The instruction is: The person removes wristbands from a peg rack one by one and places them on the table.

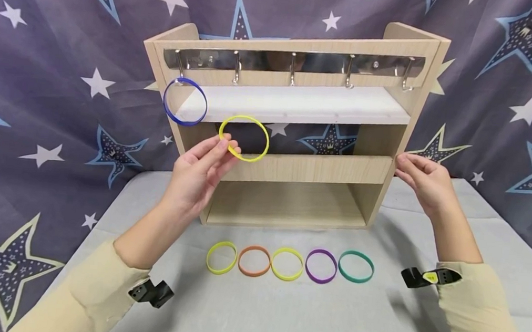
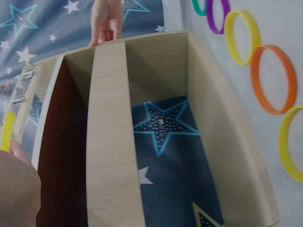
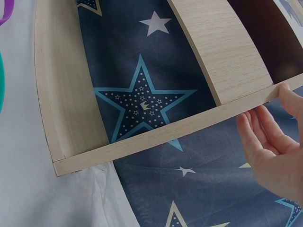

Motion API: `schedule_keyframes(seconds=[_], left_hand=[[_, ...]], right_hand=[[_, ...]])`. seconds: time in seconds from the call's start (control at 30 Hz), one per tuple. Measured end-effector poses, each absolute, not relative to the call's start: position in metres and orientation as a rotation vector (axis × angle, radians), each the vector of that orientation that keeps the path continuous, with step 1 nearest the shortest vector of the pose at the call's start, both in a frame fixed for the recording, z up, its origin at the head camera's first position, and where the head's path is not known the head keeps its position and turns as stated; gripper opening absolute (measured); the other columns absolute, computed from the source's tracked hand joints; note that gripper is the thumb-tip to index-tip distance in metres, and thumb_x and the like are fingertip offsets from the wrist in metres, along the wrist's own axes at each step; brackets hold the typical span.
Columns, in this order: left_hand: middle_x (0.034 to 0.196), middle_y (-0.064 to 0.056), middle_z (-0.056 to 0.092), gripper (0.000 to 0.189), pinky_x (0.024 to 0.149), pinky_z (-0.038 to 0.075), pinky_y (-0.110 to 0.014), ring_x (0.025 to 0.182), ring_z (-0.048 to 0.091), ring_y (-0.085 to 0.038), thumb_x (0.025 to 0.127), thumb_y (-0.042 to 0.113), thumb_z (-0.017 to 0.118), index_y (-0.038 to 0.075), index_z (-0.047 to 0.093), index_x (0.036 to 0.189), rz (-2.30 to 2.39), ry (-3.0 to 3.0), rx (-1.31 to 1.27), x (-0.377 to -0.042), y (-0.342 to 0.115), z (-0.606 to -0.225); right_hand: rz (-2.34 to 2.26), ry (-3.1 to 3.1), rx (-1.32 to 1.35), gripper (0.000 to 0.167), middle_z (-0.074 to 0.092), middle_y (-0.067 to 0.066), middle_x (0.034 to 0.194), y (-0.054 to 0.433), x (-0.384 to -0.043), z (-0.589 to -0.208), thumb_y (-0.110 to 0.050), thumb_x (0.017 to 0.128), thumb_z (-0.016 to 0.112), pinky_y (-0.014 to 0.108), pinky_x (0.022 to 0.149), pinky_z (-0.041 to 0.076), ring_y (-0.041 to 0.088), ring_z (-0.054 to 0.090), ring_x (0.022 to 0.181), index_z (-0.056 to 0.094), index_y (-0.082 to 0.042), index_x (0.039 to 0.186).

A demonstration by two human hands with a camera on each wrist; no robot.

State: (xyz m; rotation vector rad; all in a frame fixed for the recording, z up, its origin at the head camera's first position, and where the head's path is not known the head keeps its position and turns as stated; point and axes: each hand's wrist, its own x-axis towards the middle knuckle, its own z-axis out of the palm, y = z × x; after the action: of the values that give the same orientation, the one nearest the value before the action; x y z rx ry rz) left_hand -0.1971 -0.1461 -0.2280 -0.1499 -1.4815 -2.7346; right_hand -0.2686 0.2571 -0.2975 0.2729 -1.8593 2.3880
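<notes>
My left hand (image 1: pixel 199 173) pinches a yellow silicone wristband (image 1: pixel 266 134) between thumb and fingers, raised in front of the wooden shelf unit (image 1: pixel 304 168). In the left wrist view only a strip of that wristband (image 2: pixel 7 131) shows at the left edge. A blue wristband (image 1: pixel 206 100) hangs from the leftmost hook (image 1: pixel 179 63) of the metal hook rail (image 1: pixel 265 60). At the unit's right side, my right hand (image 1: pixel 426 182) holds the side panel's edge. The right wrist view shows its thumb (image 3: pixel 286 94) on the front edge and the fingers against the outer face.
On the grey cloth before the unit lie several wristbands in a row: yellow (image 1: pixel 208 264), orange (image 1: pixel 253 275), yellow (image 1: pixel 286 279), purple (image 1: pixel 319 281) and green (image 1: pixel 354 281). A white shelf board (image 1: pixel 300 103) sits below the hooks. Star-patterned fabric (image 1: pixel 61 116) hangs behind.
</notes>
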Motion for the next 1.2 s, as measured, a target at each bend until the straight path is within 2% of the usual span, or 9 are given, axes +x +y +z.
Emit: schedule_keyframes(seconds=[1.2], left_hand=[[0.089,0.006,0.074,0.025,0.087,0.058,-0.016,0.087,0.07,-0.003,0.094,0.002,0.058,0.02,0.074,0.085,-2.583,-1.832,0.121,-0.179,-0.205,-0.306]], right_hand=[[2.392,-1.84,0.308,0.008,0.071,-0.009,0.09,0.257,-0.27,-0.3,-0.01,0.089,0.066,0.01,0.078,0.058,-0.001,0.068,0.085,0.072,-0.016,0.092]])
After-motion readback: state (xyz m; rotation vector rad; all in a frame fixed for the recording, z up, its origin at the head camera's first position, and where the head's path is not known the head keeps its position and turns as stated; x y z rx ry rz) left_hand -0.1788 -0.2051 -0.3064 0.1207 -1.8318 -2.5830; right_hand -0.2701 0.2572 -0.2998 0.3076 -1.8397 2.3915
